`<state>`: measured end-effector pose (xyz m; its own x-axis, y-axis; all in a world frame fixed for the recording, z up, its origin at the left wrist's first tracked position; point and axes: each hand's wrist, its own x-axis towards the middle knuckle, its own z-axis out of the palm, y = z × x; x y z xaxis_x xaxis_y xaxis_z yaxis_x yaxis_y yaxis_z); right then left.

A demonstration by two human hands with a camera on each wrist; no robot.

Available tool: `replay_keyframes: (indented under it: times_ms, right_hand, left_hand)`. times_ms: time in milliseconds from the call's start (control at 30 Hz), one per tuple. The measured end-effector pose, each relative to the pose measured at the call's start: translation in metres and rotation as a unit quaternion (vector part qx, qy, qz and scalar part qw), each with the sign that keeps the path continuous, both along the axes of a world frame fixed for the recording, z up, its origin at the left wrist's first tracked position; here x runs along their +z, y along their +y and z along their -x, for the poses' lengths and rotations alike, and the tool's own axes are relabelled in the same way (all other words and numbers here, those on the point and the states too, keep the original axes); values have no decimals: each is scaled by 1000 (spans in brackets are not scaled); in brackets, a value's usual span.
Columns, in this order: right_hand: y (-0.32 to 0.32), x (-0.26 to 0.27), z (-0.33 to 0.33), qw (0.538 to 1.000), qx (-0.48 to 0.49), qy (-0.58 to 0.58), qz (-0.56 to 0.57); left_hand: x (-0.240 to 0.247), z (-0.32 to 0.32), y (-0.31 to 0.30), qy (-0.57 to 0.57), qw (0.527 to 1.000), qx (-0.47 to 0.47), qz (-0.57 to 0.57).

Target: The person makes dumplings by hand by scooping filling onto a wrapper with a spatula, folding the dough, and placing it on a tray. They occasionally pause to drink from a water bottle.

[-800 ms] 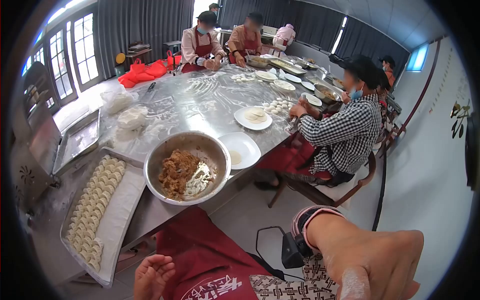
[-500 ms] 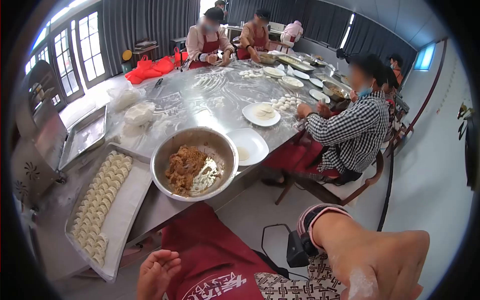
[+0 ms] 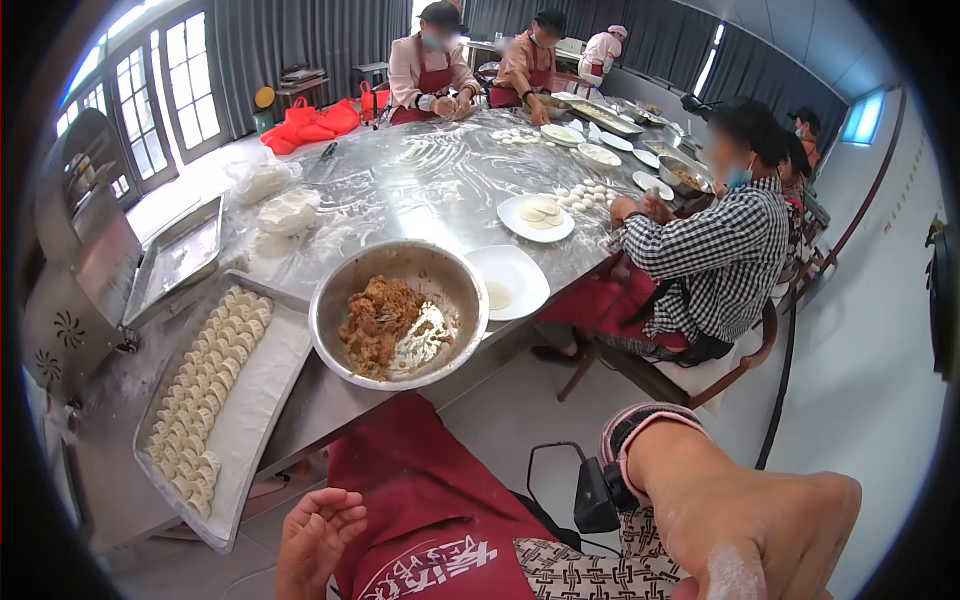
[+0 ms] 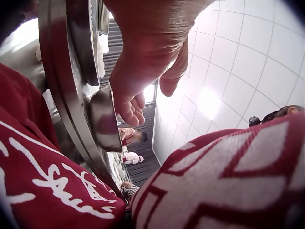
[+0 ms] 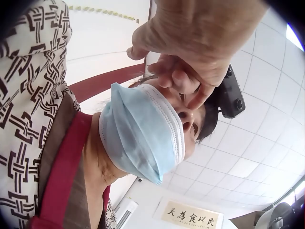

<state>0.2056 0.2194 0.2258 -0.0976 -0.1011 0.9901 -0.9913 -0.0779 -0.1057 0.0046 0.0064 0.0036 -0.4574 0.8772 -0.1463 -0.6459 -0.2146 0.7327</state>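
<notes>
Left hand [image 3: 322,538], loosely curled, hangs empty; right hand [image 3: 755,515], fingers bent, is at the face [image 5: 189,128]. Dumplings [image 3: 208,385] lie beside the bowl [image 3: 462,350].

In the right wrist view, a pale sign [image 5: 188,219] on the wall [image 5: 147,193] bears large dark characters that stand, left to right, as 天 為 食 以 民, with a line of smaller writing beneath them too fine to make out. The dark red apron [image 3: 400,465] carries white lettering [image 3: 435,568], large brush-like characters with a curved line beside them, which cannot be read with certainty. A row of small marks [image 3: 903,185] on the right-hand wall is too small to read.
</notes>
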Motion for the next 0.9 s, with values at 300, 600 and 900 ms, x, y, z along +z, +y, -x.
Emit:
replay_keyframes:
  times_ms: [300,600,900]
  right_hand:
    - [-4,-11,-5,999,4,-3,34]
    - [2,-9,2,999,34,0,-12]
    - [17,-3,19,977,171,43,-118]
  left_hand:
    - [2,1,0,-6,1000,-2,3]
    - [3,-1,-2,-1,1000,-2,-9]
    - [2,2,-1,-11,1000,-1,-12]
